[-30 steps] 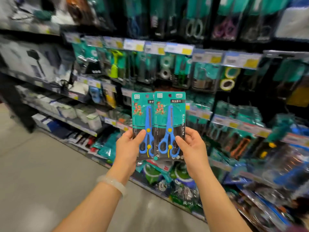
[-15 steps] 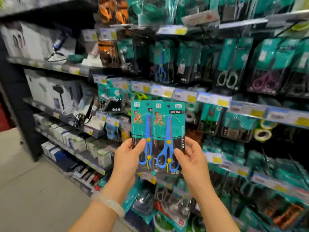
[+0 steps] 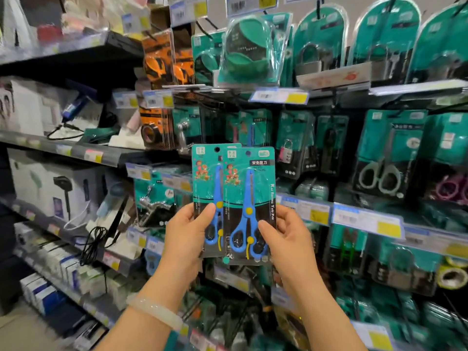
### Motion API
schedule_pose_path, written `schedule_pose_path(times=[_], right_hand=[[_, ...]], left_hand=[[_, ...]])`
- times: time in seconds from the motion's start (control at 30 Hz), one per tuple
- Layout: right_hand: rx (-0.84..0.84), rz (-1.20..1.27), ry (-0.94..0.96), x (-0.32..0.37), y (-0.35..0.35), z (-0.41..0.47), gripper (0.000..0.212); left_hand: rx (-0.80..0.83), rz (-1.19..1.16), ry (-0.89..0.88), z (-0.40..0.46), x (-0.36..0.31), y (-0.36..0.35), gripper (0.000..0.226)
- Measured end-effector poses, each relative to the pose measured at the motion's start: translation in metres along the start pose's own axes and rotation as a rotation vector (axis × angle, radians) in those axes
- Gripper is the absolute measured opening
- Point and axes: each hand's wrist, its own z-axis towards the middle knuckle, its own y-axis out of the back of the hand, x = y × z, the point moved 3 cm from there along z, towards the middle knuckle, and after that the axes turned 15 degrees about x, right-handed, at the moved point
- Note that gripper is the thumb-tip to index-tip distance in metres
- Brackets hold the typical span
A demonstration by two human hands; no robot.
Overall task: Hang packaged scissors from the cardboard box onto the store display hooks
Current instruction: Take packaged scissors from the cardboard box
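Note:
Two teal cards of blue safety scissors overlap in front of me, held upright. My left hand (image 3: 186,235) pinches the lower edge of the rear pack (image 3: 206,173). My right hand (image 3: 288,239) grips the lower right of the front pack (image 3: 249,191). Each card has a hang hole at its top. Just behind them, on a display hook, hang matching blue-scissors packs (image 3: 249,127). The cardboard box is out of view.
Hooks with teal packs of padlocks (image 3: 314,54), grey scissors (image 3: 382,158) and orange tape (image 3: 157,127) fill the wall. Price-tag rails (image 3: 364,219) jut out under each row. Shelves with white boxes (image 3: 50,188) run along the left.
The view has tilted upward and moved closer to the display; higher rows of hooks now show. Both hands keep the same grip on the two packs.

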Motion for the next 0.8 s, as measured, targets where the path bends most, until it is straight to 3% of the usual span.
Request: schedule_pose_path(times=[0.3,0.47,0.6,0.8], right_hand=[[-0.008,-0.093,0.084,0.010,-0.024,0.070,0.039],[-0.125,-0.150,0.172,0.020,-0.042,0.106,0.047],[-0.236,-0.209,0.242,0.024,-0.052,0.126,0.050],[-0.356,-0.256,0.232,0.024,-0.057,0.136,0.051]], left_hand=[[0.052,-0.017,0.017,0.078,-0.009,0.040,0.009],[0.141,-0.049,0.013,0.118,-0.019,0.060,0.028],[0.217,-0.007,0.018,0.146,-0.023,0.075,0.011],[0.243,-0.013,0.054,0.166,-0.027,0.089,0.009]])
